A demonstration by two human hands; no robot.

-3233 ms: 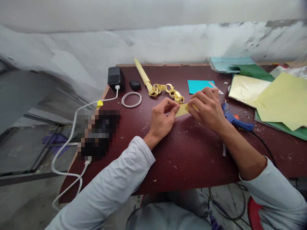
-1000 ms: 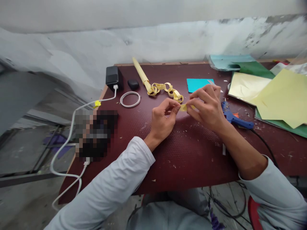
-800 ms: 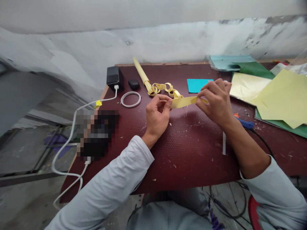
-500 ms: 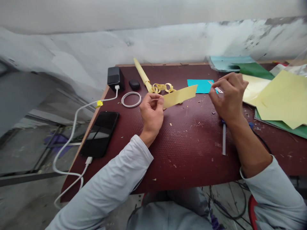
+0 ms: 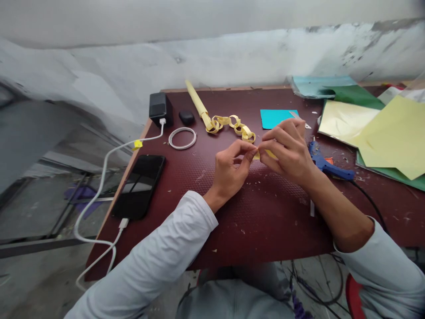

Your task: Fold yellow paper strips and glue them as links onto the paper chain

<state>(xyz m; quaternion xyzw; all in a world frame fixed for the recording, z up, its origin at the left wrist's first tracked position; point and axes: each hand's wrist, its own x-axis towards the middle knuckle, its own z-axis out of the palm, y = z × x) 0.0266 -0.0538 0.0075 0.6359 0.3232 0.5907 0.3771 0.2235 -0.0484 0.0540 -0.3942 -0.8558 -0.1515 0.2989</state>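
Observation:
Both hands meet over the middle of the table around a yellow paper strip (image 5: 270, 153), mostly hidden by the fingers. My left hand (image 5: 232, 166) pinches one end between thumb and forefinger. My right hand (image 5: 288, 150) has its fingers bent closely round the strip, its fingertips touching those of the left. Just beyond the hands lies a chain of yellow paper loops (image 5: 234, 124), joined to a rolled yellow paper tube (image 5: 197, 101). Behind the right hand are a turquoise card (image 5: 275, 118) and a thin metal blade or ruler (image 5: 305, 124), partly covered.
A blue glue gun (image 5: 328, 166) with a black cord lies right of my right forearm. Sheets of yellow paper (image 5: 395, 137) are stacked at the right. On the left are a phone (image 5: 139, 186), a black power block (image 5: 160, 108), a white cable (image 5: 102, 177) and a white ring (image 5: 182, 138).
My right hand has moved left and down to meet the left hand at the strip. My left hand has shifted right, and the outstretched strip is now mostly hidden between the fingers.

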